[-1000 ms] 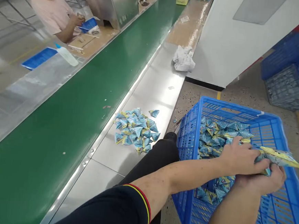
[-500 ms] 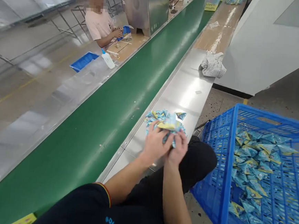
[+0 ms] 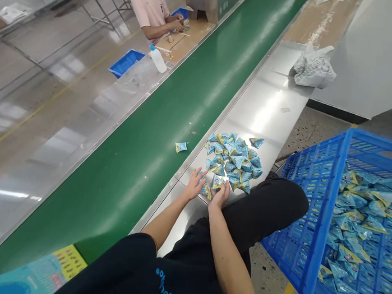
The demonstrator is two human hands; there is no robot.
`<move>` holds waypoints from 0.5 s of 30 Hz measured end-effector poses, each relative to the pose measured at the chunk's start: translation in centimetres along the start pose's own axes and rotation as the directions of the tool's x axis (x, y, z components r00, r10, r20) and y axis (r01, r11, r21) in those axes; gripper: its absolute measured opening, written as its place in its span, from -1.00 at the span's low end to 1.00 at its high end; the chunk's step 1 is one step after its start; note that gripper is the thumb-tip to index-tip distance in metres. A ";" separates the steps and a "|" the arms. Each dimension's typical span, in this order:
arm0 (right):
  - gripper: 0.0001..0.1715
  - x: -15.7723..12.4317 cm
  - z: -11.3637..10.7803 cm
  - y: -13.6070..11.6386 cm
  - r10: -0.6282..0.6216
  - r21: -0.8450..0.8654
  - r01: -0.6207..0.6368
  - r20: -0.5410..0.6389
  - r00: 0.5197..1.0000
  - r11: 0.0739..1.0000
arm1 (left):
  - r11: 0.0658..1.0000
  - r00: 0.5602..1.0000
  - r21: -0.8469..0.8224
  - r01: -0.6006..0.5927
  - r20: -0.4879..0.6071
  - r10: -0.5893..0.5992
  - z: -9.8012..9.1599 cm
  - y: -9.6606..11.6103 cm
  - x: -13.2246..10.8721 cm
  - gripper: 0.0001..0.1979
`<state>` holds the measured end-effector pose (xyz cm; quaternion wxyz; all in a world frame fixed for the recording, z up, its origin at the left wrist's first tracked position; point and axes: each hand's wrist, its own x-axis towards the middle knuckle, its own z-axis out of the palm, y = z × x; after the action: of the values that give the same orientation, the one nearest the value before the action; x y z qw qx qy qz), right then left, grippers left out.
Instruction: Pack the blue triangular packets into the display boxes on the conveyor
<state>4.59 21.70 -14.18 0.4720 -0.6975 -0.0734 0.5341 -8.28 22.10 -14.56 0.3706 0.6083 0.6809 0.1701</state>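
A loose pile of small blue-and-yellow pyramid-shaped packets (image 3: 238, 161) lies on the metal ledge in front of me. My left hand (image 3: 194, 185) is at the near left edge of the pile, its fingers stretched out and apart beside a few packets. Close to it, my right hand (image 3: 220, 195) has thumb and fingers around one packet (image 3: 217, 182) at the near side of the pile. A single packet (image 3: 180, 146) lies apart on the green conveyor belt, left of the pile.
A blue plastic crate (image 3: 326, 220) holding many similar packets stands to my right. A striped cloth (image 3: 314, 68) sits farther along the ledge (image 3: 264, 93). A printed box (image 3: 47, 271) is at lower left. Across the belt (image 3: 137, 160) are a co-worker (image 3: 152, 7), a white bottle (image 3: 158, 59) and a blue tray (image 3: 127, 63).
My hands have come off the top of the pile toward me and moved apart. The packets are spread more widely, and one lies on the belt. The view has shifted, showing more of the printed box.
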 end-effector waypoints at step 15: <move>-0.38 -4.6 -4.6 -2.7 -0.240 -0.080 0.295 0.403 0.883 0.952 | 0.858 0.879 0.195 0.475 -0.141 -0.455 -13.8 -8.2 13.9 -0.39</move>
<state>7.48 17.71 -9.13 0.4677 -0.5919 -0.2980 0.5850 -23.65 36.76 -15.04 0.2987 0.4554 0.8383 0.0248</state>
